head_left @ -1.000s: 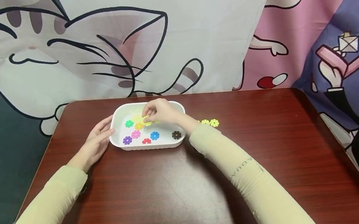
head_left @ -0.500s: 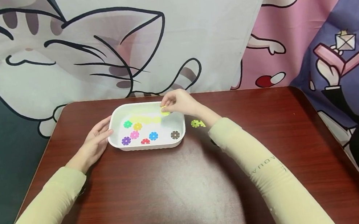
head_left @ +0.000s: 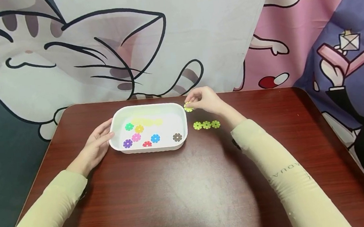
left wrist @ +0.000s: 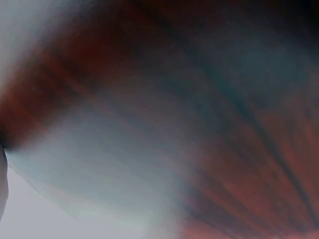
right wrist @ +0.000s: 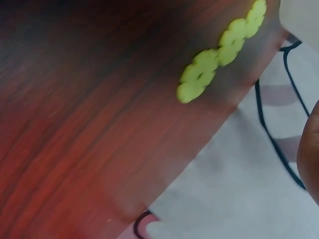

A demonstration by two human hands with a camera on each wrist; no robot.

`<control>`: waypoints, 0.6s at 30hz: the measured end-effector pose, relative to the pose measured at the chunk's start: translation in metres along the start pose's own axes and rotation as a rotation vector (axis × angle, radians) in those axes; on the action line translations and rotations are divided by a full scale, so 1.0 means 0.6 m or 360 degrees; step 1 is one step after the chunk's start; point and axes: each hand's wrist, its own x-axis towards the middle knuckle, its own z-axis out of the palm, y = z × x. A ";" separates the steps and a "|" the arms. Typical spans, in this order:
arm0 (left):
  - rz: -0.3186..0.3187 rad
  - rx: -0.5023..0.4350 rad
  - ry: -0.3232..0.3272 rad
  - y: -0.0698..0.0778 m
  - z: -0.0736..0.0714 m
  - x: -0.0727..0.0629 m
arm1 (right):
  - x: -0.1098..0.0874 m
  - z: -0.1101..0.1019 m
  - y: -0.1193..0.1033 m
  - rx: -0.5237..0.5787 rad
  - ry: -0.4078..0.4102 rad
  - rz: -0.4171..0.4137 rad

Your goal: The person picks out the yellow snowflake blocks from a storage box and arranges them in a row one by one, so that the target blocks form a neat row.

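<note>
Just beside the right wall of the white tray (head_left: 154,149), we see the right hand (head_left: 206,100), which pinches one yellow flower-shaped piece (head_left: 188,108) between its thumb and fingers. Whether this piece touches the brown counter (head_left: 165,204) or is a little above it, we cannot tell. On the near side of this hand, a row of three yellow pieces (head_left: 205,125) lies on the counter, and from the right wrist we can observe that they touch one another. To the left of the right hand stands the tray, and at its other end we find the left hand (head_left: 97,144): its fingers are rather straight and loose, and they touch the left side of the tray together with the thumb. Inside the tray, a purple piece (head_left: 127,143) and a green piece (head_left: 129,126) lie nearest to the left hand; just beyond them, we notice a pink piece (head_left: 136,137) and an orange piece (head_left: 139,128). Farther to the right of this hand are a red piece (head_left: 147,143) and a blue piece (head_left: 155,138), while a dark piece (head_left: 177,137) lies well apart, at the end toward the right hand. Between the two hands, we see a bright yellow group (head_left: 146,121), whose single pieces we cannot distinguish. Behind both hands, past the counter, hangs a white cloth (head_left: 213,32) with a large cat drawing (head_left: 39,84).
</note>
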 end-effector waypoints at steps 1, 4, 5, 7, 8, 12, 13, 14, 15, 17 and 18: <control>-0.0001 -0.0003 -0.0002 0.000 0.000 0.000 | -0.003 -0.005 0.004 0.0000 0.0009 0.0007; -0.0004 -0.0003 0.0006 0.001 0.002 0.000 | -0.013 -0.019 0.017 -0.0023 0.0033 0.0025; -0.0005 -0.0009 0.0008 0.000 0.002 0.000 | -0.016 -0.025 0.022 -0.0027 0.0041 0.0031; -0.0005 -0.0009 0.0008 0.000 0.002 -0.001 | -0.023 -0.035 0.031 -0.0031 0.0057 0.0040; -0.0003 -0.0009 0.0008 0.000 0.002 -0.001 | -0.026 -0.040 0.036 -0.0037 0.0062 0.0044; 0.0002 -0.0019 0.0003 -0.001 0.002 -0.001 | -0.042 -0.057 0.054 -0.0071 0.0073 0.0074; 0.0005 -0.0024 0.0000 -0.001 0.002 -0.001 | -0.047 -0.060 0.058 -0.0079 0.0073 0.0084; 0.0007 -0.0026 -0.0003 0.000 0.002 -0.001 | -0.051 -0.064 0.062 -0.0092 0.0076 0.0094; 0.0011 -0.0029 -0.0004 0.000 0.002 -0.001 | -0.055 -0.067 0.066 -0.0099 0.0077 0.0103; 0.0016 -0.0038 -0.0005 0.000 0.002 0.000 | -0.064 -0.072 0.073 -0.0111 0.0081 0.0123; 0.0017 -0.0042 -0.0008 0.000 0.003 0.000 | -0.068 -0.074 0.077 -0.0107 0.0086 0.0137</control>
